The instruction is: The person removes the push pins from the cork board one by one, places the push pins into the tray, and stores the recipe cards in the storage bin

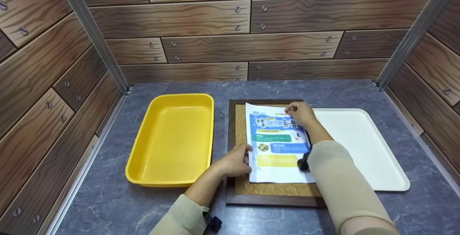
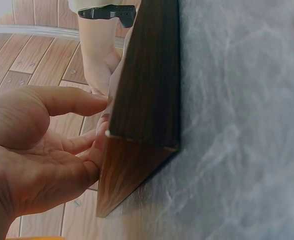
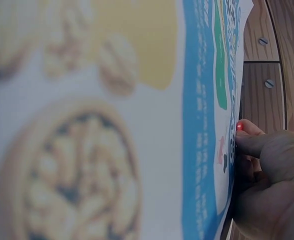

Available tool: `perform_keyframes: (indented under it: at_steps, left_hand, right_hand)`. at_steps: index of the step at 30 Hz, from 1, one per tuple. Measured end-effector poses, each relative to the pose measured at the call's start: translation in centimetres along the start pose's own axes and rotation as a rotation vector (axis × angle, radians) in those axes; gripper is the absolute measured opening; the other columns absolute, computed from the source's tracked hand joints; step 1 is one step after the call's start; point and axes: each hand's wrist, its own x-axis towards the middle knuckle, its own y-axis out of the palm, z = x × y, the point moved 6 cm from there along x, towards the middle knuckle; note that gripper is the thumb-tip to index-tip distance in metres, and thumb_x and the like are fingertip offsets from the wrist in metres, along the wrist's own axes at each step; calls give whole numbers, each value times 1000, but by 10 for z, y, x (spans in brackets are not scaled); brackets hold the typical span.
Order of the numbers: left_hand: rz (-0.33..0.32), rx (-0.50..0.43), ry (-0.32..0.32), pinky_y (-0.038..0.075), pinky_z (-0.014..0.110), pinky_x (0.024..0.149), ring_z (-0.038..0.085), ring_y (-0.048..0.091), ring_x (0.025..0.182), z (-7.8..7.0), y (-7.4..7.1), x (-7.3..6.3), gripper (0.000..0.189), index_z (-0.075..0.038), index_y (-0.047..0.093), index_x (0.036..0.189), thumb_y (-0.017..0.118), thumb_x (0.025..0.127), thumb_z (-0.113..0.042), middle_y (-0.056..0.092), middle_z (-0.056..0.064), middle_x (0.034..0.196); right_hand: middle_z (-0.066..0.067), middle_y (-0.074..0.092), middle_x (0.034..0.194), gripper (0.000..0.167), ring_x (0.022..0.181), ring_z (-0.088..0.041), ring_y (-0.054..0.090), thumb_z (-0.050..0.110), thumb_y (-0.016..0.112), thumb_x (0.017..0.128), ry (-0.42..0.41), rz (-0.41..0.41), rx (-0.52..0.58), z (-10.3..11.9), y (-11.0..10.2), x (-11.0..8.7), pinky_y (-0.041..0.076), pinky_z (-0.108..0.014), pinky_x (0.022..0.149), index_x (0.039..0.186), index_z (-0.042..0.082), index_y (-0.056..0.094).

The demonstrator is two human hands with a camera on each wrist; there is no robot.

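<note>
A printed sheet of paper with blue, green and yellow blocks lies on a cork board with a dark wooden frame. My right hand pinches a small red pushpin between thumb and finger near the sheet's top right corner. Whether the pin has gone into the cork is hidden. My left hand rests at the sheet's left edge, its fingertips touching the paper. In the left wrist view, the thumb and fingers of the left hand are spread slightly apart beside the frame.
To the left of the board stands a yellow tray with raised walls. A white tray lies to the right, partly behind my right arm. Wood-patterned walls enclose the grey marbled tabletop at the back and sides.
</note>
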Motion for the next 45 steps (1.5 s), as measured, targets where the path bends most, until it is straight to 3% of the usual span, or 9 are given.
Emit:
perform_keyframes:
  at_steps: [15, 24, 45]
  left_hand:
    - [-3, 18, 1, 44, 24, 68, 15, 51, 86, -1, 0, 1, 59, 3, 54, 140, 71, 83, 8, 54, 3, 96]
    - [3, -3, -13, 43, 26, 69, 17, 50, 88, 2, 2, 2, 59, 2, 53, 140, 72, 84, 9, 53, 3, 97]
    - [-4, 14, 6, 42, 24, 67, 15, 50, 86, 2, 1, 1, 59, 3, 53, 139, 71, 83, 10, 53, 3, 95]
  right_hand:
    - [-19, 65, 117, 16, 105, -30, 58, 9, 61, 108, 13, -3, 12, 0, -1, 0, 48, -42, 96, 117, 5, 75]
    - [-16, 69, 108, 14, 100, -28, 60, 7, 64, 106, -14, -23, 14, -1, 1, -1, 48, -40, 93, 112, 2, 75]
    - [-17, 68, 112, 13, 105, -30, 59, 8, 62, 107, 0, -18, 16, -1, 2, -1, 48, -43, 98, 112, 3, 74]
